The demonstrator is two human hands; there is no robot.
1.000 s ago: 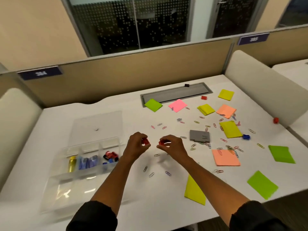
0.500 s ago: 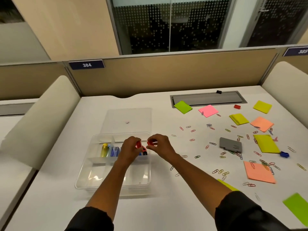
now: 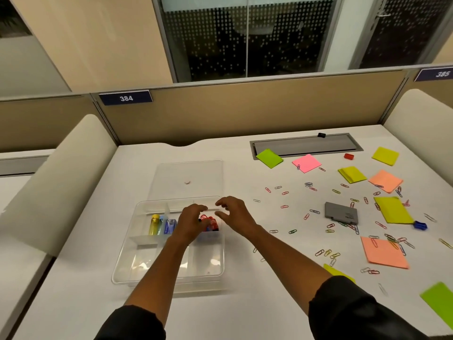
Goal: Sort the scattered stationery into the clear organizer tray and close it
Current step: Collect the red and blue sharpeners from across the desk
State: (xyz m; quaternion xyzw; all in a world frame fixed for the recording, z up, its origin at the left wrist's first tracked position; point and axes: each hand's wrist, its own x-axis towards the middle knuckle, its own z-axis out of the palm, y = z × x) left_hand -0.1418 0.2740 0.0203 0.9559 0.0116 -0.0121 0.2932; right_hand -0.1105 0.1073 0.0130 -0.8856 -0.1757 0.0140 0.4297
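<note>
The clear organizer tray (image 3: 122, 263) lies open on the white desk, its lid (image 3: 188, 177) flat behind it. A yellow item (image 3: 154, 224) and blue items (image 3: 170, 225) fill the middle compartments. Red binder clips (image 3: 210, 220) lie in the right compartment. My left hand (image 3: 190, 222) hovers over that compartment with relaxed fingers and holds nothing I can see. Just right of the clips, my right hand (image 3: 232, 214) has its fingers spread and empty. Several paper clips (image 3: 284, 206) and sticky notes (image 3: 306, 163) are scattered to the right.
Among the scattered items are a grey box (image 3: 342, 213), a blue clip (image 3: 419, 225), a red clip (image 3: 348, 156) and a black clip (image 3: 321, 135) on the grey cable flap (image 3: 306, 144). Padded dividers (image 3: 56, 182) flank the desk, and a partition stands behind it.
Both hands carried pinched red clips left from the desk to the tray's right compartment. Their fingers have now opened, and the clips lie in the compartment.
</note>
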